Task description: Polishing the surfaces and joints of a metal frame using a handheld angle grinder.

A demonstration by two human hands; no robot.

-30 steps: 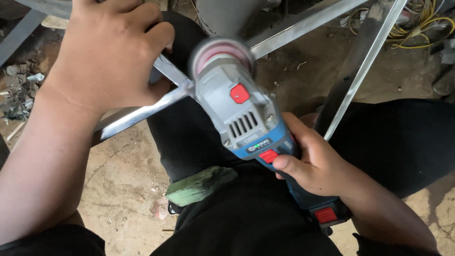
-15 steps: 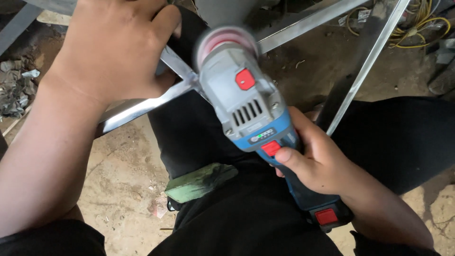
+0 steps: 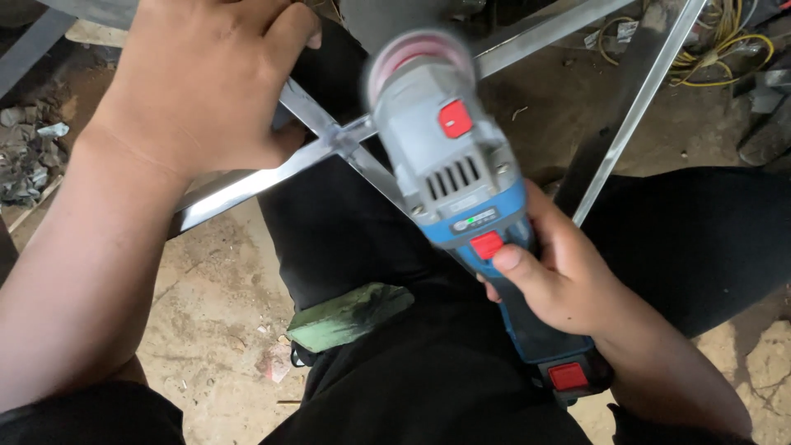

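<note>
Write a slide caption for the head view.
Left hand steadies crossed shiny metal bars; right hand grips blue-grey cordless angle grinder.

**A rough metal workshop, seen from the floor**

Bare packed-earth ground point(image 3: 206, 313) strewn with grey metal scraps point(image 3: 29, 156), a coil of yellow cable point(image 3: 725, 41) lying in the dirt and lengths of welded steel bar point(image 3: 560, 25) mark this as a small fabrication workshop, where a cordless angle grinder point(image 3: 461, 181) is in use.
</note>
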